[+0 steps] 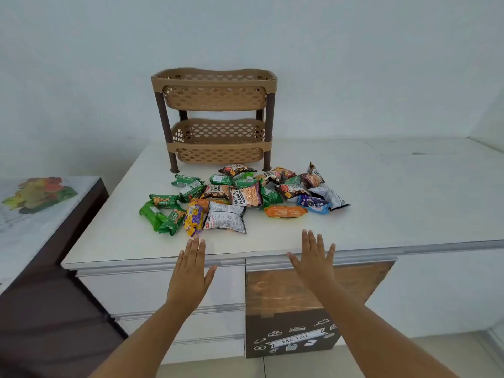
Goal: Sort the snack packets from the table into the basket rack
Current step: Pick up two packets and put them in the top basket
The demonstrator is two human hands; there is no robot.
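A tan two-tier basket rack (215, 98) with brown legs stands at the back of the white table (381, 192); both tiers look empty. In front of it lies a pile of several snack packets: green biscuit packs (163, 216) at the left, a salted peanuts bag (246, 197) in the middle, a white-backed bag (226, 218), a yellow pack (193, 218), an orange pack (285, 211) and a blue pack (313, 204) at the right. My left hand (191, 274) and right hand (313, 264) hover flat, fingers spread, over the table's front edge, holding nothing.
Drawers sit under the table's front left. A dark cardboard box (291, 334) marked METAL stands on the floor below my right hand. A marble-topped side table (32, 222) with a leaf print sits lower at the left. A wall is right behind the rack.
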